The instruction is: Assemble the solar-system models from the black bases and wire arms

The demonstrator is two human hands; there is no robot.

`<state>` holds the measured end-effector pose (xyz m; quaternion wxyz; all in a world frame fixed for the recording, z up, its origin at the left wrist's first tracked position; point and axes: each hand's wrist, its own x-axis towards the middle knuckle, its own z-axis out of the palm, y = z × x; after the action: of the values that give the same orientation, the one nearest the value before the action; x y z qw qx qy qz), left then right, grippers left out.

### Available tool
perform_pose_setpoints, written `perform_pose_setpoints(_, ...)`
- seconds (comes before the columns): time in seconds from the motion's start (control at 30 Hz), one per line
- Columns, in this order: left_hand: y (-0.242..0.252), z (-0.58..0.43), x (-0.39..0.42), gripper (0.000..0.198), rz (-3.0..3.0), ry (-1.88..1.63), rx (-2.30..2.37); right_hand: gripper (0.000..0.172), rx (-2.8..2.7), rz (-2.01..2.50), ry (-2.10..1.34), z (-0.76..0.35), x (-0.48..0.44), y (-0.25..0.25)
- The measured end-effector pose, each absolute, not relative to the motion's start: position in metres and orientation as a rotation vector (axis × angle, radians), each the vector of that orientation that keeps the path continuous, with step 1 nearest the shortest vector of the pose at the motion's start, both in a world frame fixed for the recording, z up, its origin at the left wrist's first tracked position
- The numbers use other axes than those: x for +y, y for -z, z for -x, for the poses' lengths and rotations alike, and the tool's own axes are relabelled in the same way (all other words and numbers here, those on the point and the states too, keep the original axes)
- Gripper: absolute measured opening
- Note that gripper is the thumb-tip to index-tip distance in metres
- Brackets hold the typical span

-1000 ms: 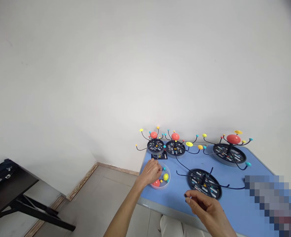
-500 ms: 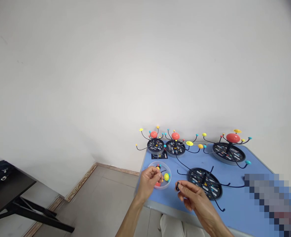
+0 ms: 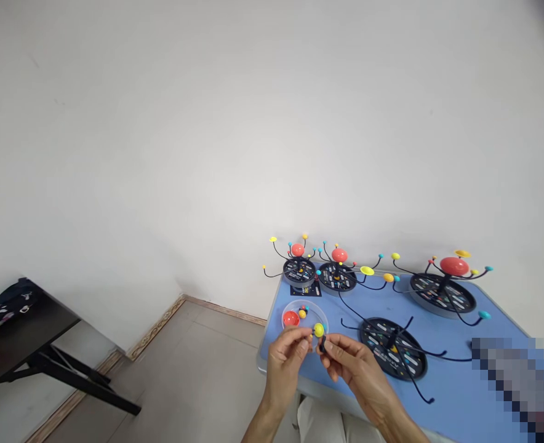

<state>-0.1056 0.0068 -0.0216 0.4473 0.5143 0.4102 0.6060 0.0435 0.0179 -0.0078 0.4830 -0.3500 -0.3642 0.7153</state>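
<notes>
My right hand (image 3: 352, 363) pinches a small black piece (image 3: 322, 344) between thumb and fingertips, above the table's near edge. Close on its left, my left hand (image 3: 290, 354) has thumb and forefinger pressed together. What they hold, if anything, is too small to make out. Just beyond both hands is a clear round tray (image 3: 285, 307). In it lie a red dome (image 3: 291, 318), an orange ball (image 3: 302, 314), a yellow ball (image 3: 319, 330) and small blue pieces. To the right lies a black printed disc base (image 3: 378, 351) with bare curved black arms and no balls on them.
Three planet models with red domes stand at the back of the blue table (image 3: 346, 314): one left (image 3: 298, 250), one beside it (image 3: 339, 255), one right (image 3: 454, 266). A black card (image 3: 311, 289) lies under the left one. A pixelated patch (image 3: 512, 375) covers the right edge.
My left hand has drawn back from the tray toward my right hand, uncovering the red dome. My right hand still pinches the black piece. The view has shifted slightly left.
</notes>
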Motion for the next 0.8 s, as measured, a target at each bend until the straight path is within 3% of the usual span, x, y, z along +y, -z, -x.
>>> perform_pose_setpoints(0.47,0.049,0.098,-0.006,0.026,-1.860,-1.758,1.280,0.045,-1.030,1.020,-1.510,-0.029,0.005,-0.001)
perform_pose_setpoints(0.6,0.035,0.096,-0.011,0.023,-1.540,-1.790,1.232,0.045,-1.185,1.029,-1.386,-0.035,0.002,-0.005)
perform_pose_setpoints(0.8,0.015,0.088,-0.024,0.036,-1.010,-1.627,1.017,0.039,-1.152,1.093,-1.226,-0.045,-0.001,0.000)
